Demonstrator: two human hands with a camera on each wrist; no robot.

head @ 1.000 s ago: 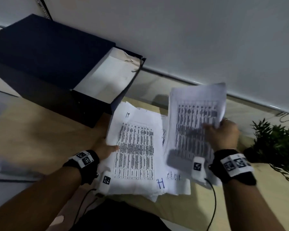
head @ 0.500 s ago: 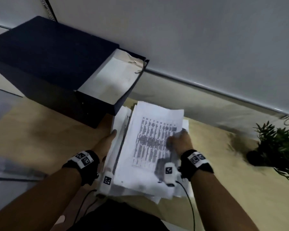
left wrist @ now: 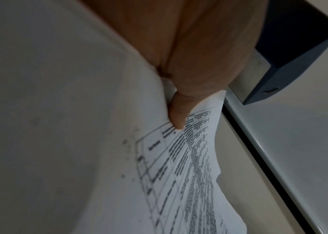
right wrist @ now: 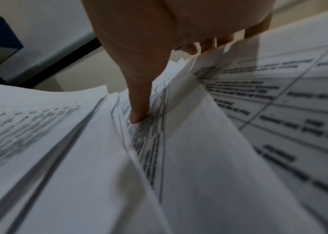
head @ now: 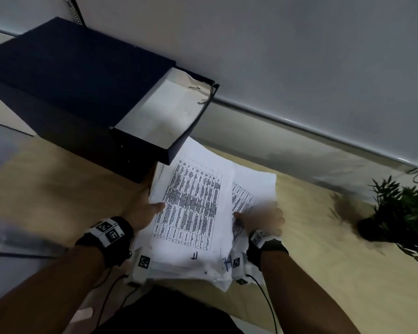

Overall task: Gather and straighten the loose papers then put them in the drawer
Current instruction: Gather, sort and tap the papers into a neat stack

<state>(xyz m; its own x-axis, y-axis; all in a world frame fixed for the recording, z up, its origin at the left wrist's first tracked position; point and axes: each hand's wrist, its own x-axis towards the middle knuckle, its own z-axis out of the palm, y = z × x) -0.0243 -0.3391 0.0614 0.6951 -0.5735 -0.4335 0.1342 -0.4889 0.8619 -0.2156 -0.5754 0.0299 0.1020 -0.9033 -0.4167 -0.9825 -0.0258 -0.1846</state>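
Holding the stack of printed papers (head: 191,213) from both sides, prob. to square the edges before it goes in. Stack sits on the wooden bench (head: 58,189), far edge touching or tucked just under the front corner of the open drawer (head: 164,114), which sticks out of a dark box unit (head: 70,75). Sheets not aligned yet: one page (head: 253,189) pokes out on the right, corners fan at the near edge, so straightening looks unfinished and drawer has no sheets in it.

Left hand (head: 145,208) grips the left edge: thumb (left wrist: 177,114) pressed on the top printed sheet, other fingers hidden under/behind the stack, so it's pinching the papers. Right hand (head: 261,220) is blurred in head view; wrist view shows its thumb (right wrist: 139,110) pressing down between the offset sheets w/ fingers (right wrist: 209,44) curled round the far side, i.e. closed on the right part of the stack.

Potted plant (head: 403,213) stands well apart at bench right
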